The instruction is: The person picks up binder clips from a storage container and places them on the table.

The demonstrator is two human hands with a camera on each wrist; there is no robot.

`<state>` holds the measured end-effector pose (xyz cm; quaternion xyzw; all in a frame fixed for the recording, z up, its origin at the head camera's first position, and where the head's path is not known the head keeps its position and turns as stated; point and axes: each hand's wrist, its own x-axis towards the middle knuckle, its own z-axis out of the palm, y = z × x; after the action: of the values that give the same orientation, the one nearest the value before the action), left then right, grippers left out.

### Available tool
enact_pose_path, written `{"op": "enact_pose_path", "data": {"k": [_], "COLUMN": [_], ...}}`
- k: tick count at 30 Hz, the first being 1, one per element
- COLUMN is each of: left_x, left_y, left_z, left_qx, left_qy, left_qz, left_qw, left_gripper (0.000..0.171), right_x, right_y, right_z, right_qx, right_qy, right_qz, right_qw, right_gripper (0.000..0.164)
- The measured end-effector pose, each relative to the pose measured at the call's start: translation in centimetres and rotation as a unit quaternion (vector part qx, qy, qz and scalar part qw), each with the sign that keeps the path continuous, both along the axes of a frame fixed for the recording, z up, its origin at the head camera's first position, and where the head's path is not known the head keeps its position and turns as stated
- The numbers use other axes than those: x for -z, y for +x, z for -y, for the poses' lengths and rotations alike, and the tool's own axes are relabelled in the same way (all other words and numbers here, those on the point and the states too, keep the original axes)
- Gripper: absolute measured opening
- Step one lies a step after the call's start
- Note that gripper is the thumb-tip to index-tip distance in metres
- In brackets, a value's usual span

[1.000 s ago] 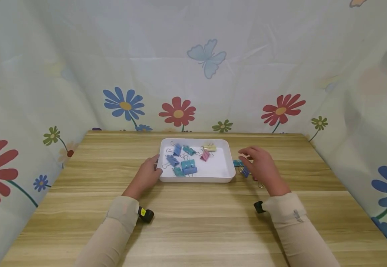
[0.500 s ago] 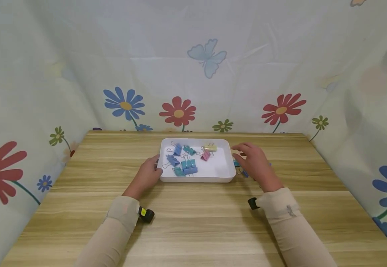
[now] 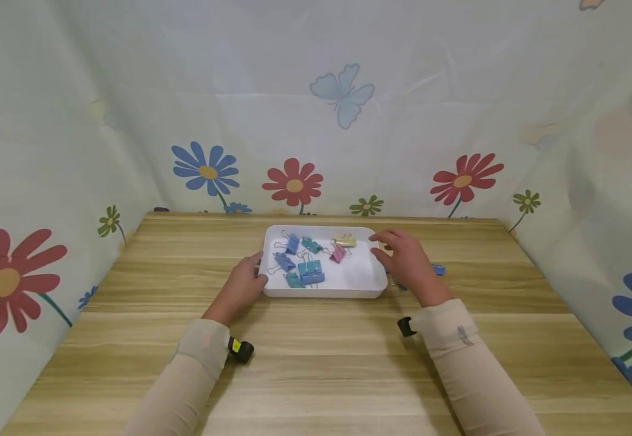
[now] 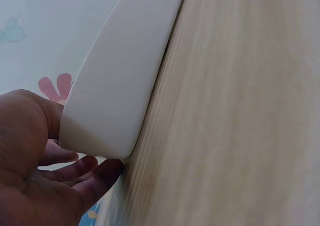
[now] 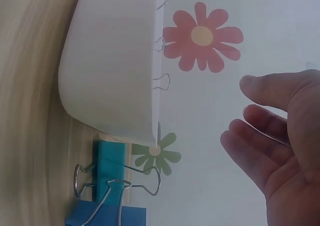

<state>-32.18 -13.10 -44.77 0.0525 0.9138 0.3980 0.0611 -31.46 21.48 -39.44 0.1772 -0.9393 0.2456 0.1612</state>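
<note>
A white rectangular tray (image 3: 321, 293) sits on the wooden table, with several blue, teal, pink and yellow binder clips inside. My left hand (image 3: 242, 284) grips the tray's left end. In the left wrist view, its thumb reaches over the rim and its fingers lie against the end wall (image 4: 97, 148). Over the tray's right rim hangs my right hand (image 3: 405, 263), thumb and fingers apart, holding nothing. Just outside that end lie a teal binder clip (image 5: 110, 163) and a blue binder clip (image 5: 107, 213), largely hidden by the right hand in the head view.
Another blue clip (image 3: 438, 269) shows on the table to the right of the right hand. The wooden table (image 3: 316, 363) extends around the tray. Behind it and at both sides hangs a white curtain (image 3: 229, 103) printed with flowers and a butterfly.
My right hand has moved left, from above the clips beside the tray to over its right rim. The blue clip at far right has come into sight. The left hand stays put.
</note>
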Motion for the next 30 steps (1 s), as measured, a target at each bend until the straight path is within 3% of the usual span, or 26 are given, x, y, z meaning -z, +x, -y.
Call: {"op": "enact_pose_path", "data": {"k": [11, 30], "left_x": [0.4, 0.2], "left_y": [-0.3, -0.1], "left_z": [0.2, 0.1], "left_qx": [0.002, 0.003], "left_qy": [0.002, 0.008], "left_qz": [0.0, -0.003], "left_qw": [1.0, 1.0], "left_gripper": [0.064, 0.065], "right_x": [0.0, 0.1], "right_y": [-1.3, -3.7], "right_z": [0.7, 1.6], "right_qx": [0.001, 0.007], "right_qy": [-0.007, -0.027], "right_qz": [0.017, 0.084], "right_qw": [1.0, 0.996], "right_gripper": [0.027, 0.031]}}
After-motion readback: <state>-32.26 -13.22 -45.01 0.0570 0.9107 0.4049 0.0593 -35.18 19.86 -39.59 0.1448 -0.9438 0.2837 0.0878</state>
